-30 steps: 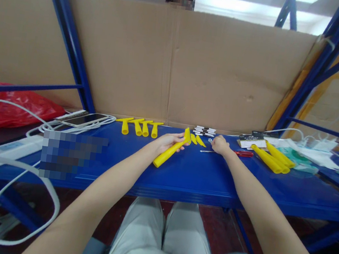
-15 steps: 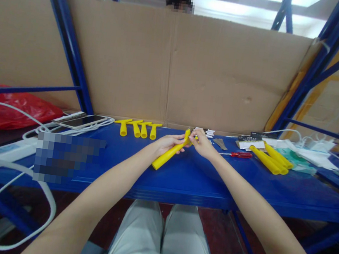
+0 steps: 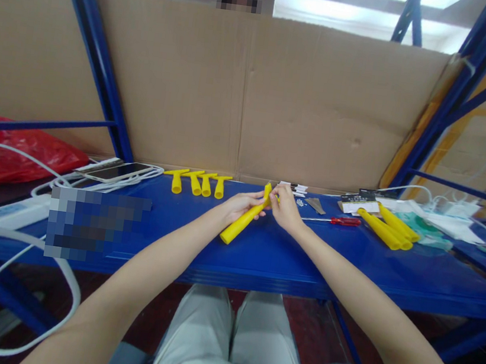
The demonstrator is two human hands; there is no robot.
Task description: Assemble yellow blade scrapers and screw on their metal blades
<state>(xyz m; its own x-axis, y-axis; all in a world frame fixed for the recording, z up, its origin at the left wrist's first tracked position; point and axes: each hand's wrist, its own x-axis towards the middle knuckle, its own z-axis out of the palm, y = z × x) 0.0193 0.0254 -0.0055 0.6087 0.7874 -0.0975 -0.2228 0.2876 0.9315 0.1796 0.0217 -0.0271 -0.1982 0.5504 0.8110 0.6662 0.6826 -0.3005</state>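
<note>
My left hand [image 3: 243, 206] is wrapped round a yellow tapered tube [image 3: 237, 227], whose wide end points down toward the front edge of the blue table [image 3: 259, 262]. At the tube's narrow upper end, the fingers of my right hand [image 3: 285, 206] are pinched together beside it; a bit of yellow shows between them, too small to name. Several yellow T-shaped pieces [image 3: 196, 184] stand in a row behind my left hand. To the right of my right hand lies a red-handled screwdriver [image 3: 345, 222].
Yellow tubes [image 3: 382, 230] lie at the right by a card [image 3: 358, 205] and green plastic. A phone [image 3: 116, 171], white cables and a red bag [image 3: 13, 155] sit at the left. Cardboard [image 3: 170, 89] closes off the back; a person's head shows above it.
My right hand has turned slightly and closed in on the tube's narrow end. The tube has shifted a little. The person's head behind the cardboard has moved left.
</note>
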